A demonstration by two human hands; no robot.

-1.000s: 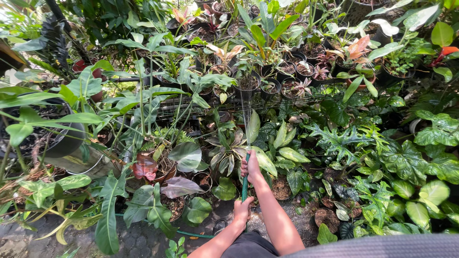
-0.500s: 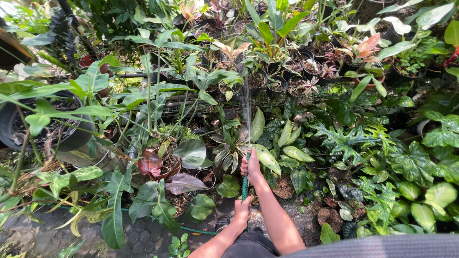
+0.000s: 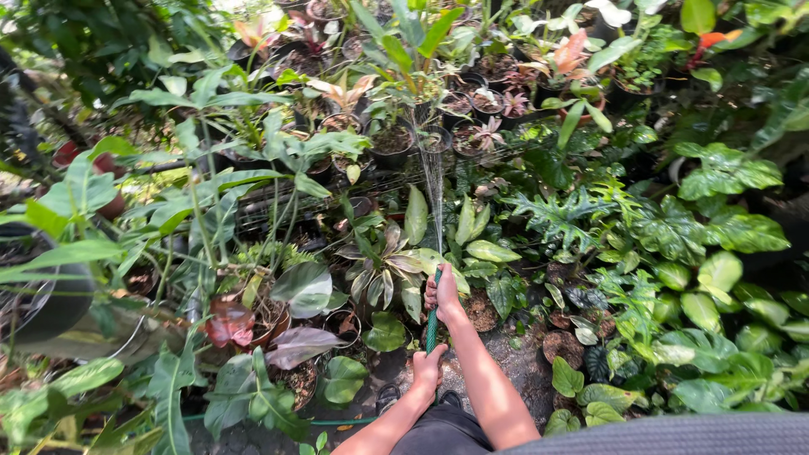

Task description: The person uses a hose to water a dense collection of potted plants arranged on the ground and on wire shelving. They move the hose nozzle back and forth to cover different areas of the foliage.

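Two hands hold my green hose (image 3: pixel 431 324): right hand (image 3: pixel 442 292) clenched at its front end, left hand (image 3: pixel 427 368) clenched just behind. Water spray (image 3: pixel 433 181) arcs ahead onto dark pots (image 3: pixel 394 141). Since half a second ago my grip is unchanged; the potted plants (image 3: pixel 383 270) beside it sit lower in view.

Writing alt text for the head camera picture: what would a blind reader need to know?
Two bare hands grip a green hose, right hand ahead of left hand, spraying a stream of water over densely packed potted plants seen from above.
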